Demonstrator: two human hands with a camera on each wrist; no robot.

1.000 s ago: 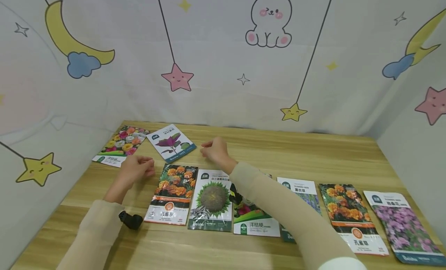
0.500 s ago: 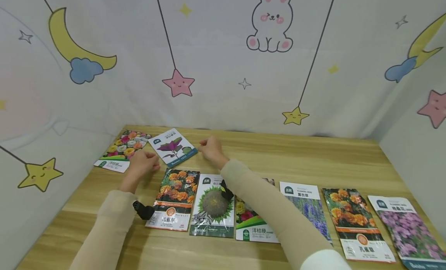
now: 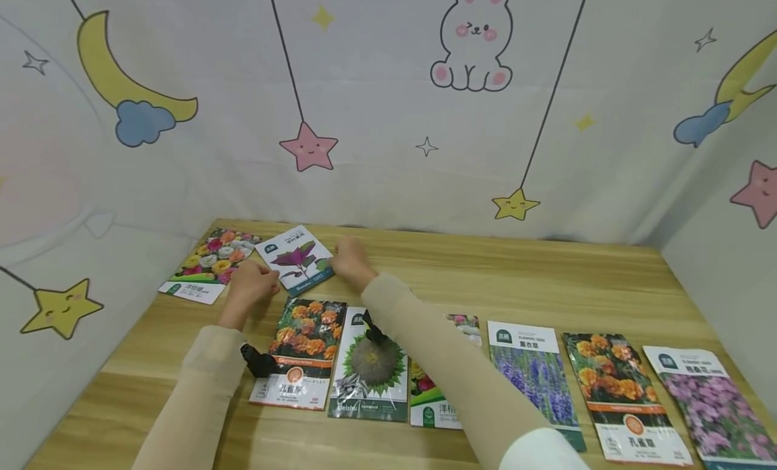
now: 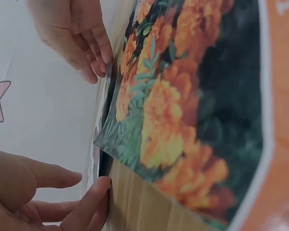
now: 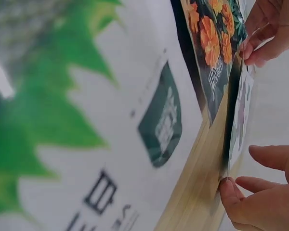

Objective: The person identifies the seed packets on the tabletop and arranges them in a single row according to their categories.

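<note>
A seed packet with a purple-leaved plant (image 3: 297, 255) lies tilted at the back left of the table. My left hand (image 3: 250, 285) is at its lower left edge, where a fingertip touches the packet rim; the left wrist view has the thumb of this hand (image 4: 43, 192) held apart from that finger. From the other side my right hand (image 3: 353, 261) reaches the packet's right edge. In the right wrist view a fingertip of the right hand (image 5: 265, 197) meets the edge, with the thumb raised away from it. The packet's face is seen nearly edge-on in both wrist views.
A mixed-flower packet (image 3: 212, 261) lies left of the purple one. In front runs a row: marigold packet (image 3: 303, 348), sunflower packet (image 3: 370, 369), another mixed-flower packet partly under the right sleeve, lavender packet (image 3: 534, 375), second marigold packet (image 3: 625, 389), pink-flower packet (image 3: 710, 402). A printed curtain (image 3: 376, 187) stands behind.
Both hands have closed in on the purple-plant packet: the left moved right, the right moved left to its edge. The packet has shifted only slightly, if at all.
</note>
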